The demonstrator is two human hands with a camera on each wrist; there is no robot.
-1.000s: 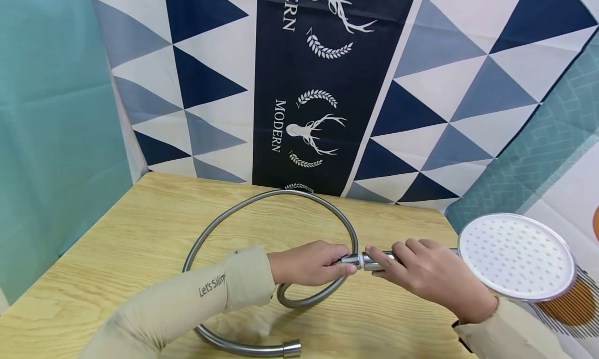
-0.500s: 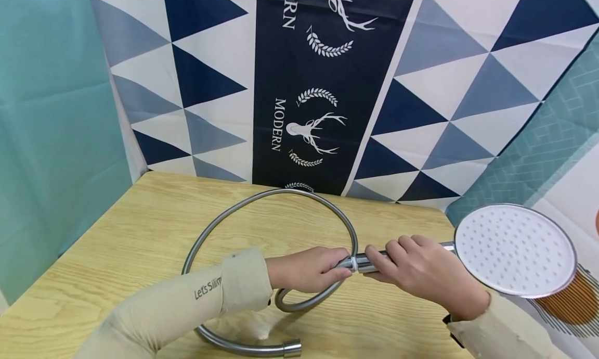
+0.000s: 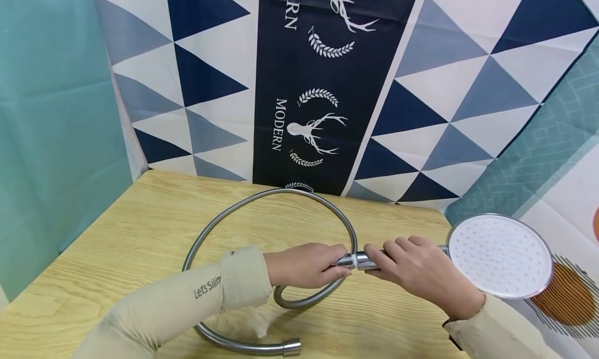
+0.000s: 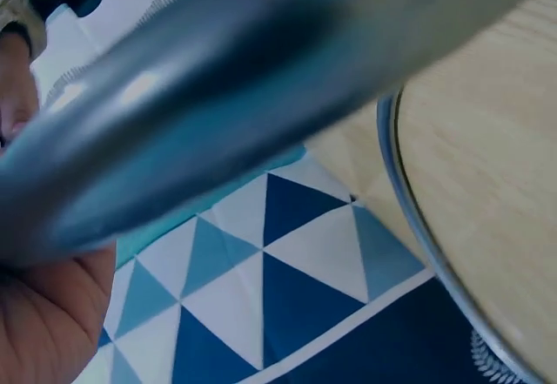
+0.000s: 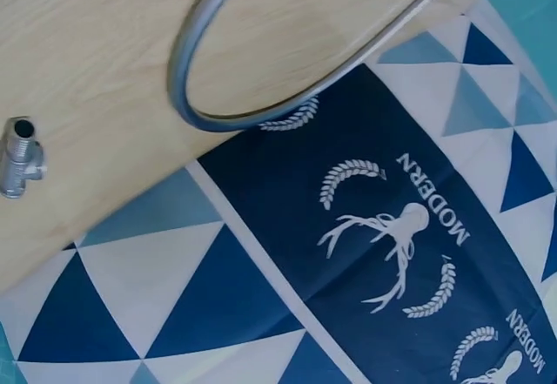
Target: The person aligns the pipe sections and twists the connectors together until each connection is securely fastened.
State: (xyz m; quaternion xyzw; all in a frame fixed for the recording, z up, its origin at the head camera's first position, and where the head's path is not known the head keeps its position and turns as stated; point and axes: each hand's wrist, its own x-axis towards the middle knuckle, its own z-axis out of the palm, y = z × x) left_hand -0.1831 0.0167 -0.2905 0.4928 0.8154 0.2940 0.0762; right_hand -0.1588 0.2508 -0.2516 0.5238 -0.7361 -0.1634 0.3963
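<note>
In the head view a round white-faced shower head (image 3: 500, 256) with a chrome rim points its nozzle side upward. My right hand (image 3: 416, 268) grips its chrome handle (image 3: 367, 260), fingers wrapped over the top. My left hand (image 3: 301, 265) pinches the hose's chrome end fitting (image 3: 345, 261) between thumb and fingers. The fitting meets the handle end, with a thin white ring at the joint. From there the grey metal shower hose (image 3: 267, 193) loops over the table. In the left wrist view the hose (image 4: 218, 114) passes close and blurred beside my left palm (image 4: 52, 323).
The hose's other end nut (image 3: 292, 347) lies on the wood-grain table (image 3: 154, 229) near the front. A small threaded chrome fitting (image 5: 19, 158) stands on the table in the right wrist view. Patterned cloth (image 3: 210, 88) rises behind the table.
The hose fitting and handle end have come closer together, narrowing the white ring. The shower head tipped up, then back down and left. My right hand shifted slightly left.
</note>
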